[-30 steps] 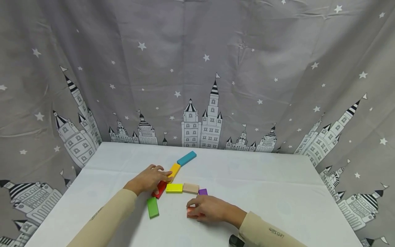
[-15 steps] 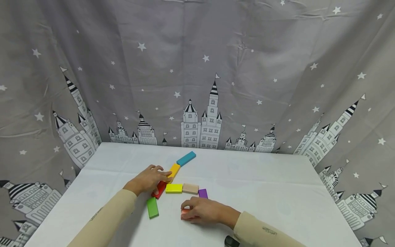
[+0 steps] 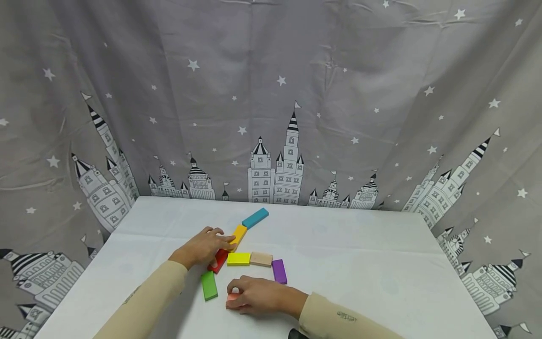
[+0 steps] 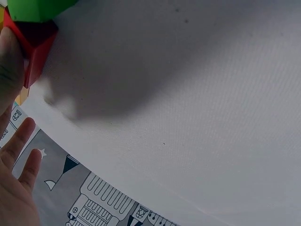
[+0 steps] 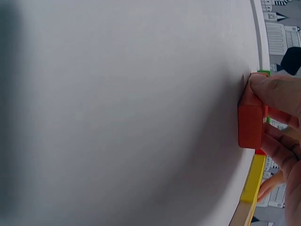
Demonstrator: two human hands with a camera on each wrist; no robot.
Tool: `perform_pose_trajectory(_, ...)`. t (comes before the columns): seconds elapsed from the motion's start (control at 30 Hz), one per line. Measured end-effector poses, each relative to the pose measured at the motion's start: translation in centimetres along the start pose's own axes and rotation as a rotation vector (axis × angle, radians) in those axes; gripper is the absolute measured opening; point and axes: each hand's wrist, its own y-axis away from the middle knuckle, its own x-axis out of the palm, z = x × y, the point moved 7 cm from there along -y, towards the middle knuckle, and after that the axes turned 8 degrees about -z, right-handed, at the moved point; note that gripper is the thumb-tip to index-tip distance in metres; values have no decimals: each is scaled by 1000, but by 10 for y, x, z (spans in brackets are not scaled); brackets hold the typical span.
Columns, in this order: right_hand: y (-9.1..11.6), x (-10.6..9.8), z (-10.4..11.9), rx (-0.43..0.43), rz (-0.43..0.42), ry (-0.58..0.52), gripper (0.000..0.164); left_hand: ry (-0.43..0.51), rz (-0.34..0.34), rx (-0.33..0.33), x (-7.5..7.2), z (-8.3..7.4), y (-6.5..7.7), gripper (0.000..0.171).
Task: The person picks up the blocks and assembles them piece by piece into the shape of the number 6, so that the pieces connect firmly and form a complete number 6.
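Observation:
My right hand (image 3: 262,295) grips a salmon-orange block (image 3: 232,297) low over the white table, thumb on one side and fingers on the other. In the right wrist view, one end of the block (image 5: 250,125) faces the camera. My left hand (image 3: 205,247) rests over a red block (image 3: 220,260) and an amber block (image 3: 240,231), its thumb on the red one and its fingers spread. A green block (image 3: 209,286) touches the red block's near end. Beyond the amber block a blue block (image 3: 255,218) continues the slanted line.
Right of the red block, a yellow block (image 3: 238,259) and a tan block (image 3: 261,259) lie end to end. A purple block (image 3: 279,271) angles down from the tan one, just behind my right hand. A grey castle-print curtain (image 3: 330,94) hangs behind the table (image 3: 360,263).
My right hand has moved left and slightly nearer with the salmon-orange block, toward the green block, uncovering the purple block. My left hand and the other blocks have stayed put.

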Motion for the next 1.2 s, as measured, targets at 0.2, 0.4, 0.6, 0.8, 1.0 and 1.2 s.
perform_pose_trajectory(0.2, -11, 1, 6, -4, -13, 2, 30, -15, -16, 20, -1, -1, 0, 63)
perform_pose_trajectory(0.4, -17, 3, 7, 19, -15, -13, 29, -10, -15, 17, -1, -1, 0, 64)
perform_pose_trajectory(0.6, -23, 2, 9, 7, -33, 17, 26, -20, -12, 23, -1, -1, 0, 64)
perform_pose_trajectory(0.8, -26, 4, 8, 27, -17, 1, 28, -15, -11, 14, 0, 0, -1, 64)
perform_pose_trajectory(1.0, -27, 4, 8, 38, -3, -10, 29, -15, -12, 15, 0, 1, -1, 64)
perform_pose_trajectory(1.2, -28, 6, 8, 37, 3, -9, 30, -14, -9, 19, 1, 1, -1, 64)
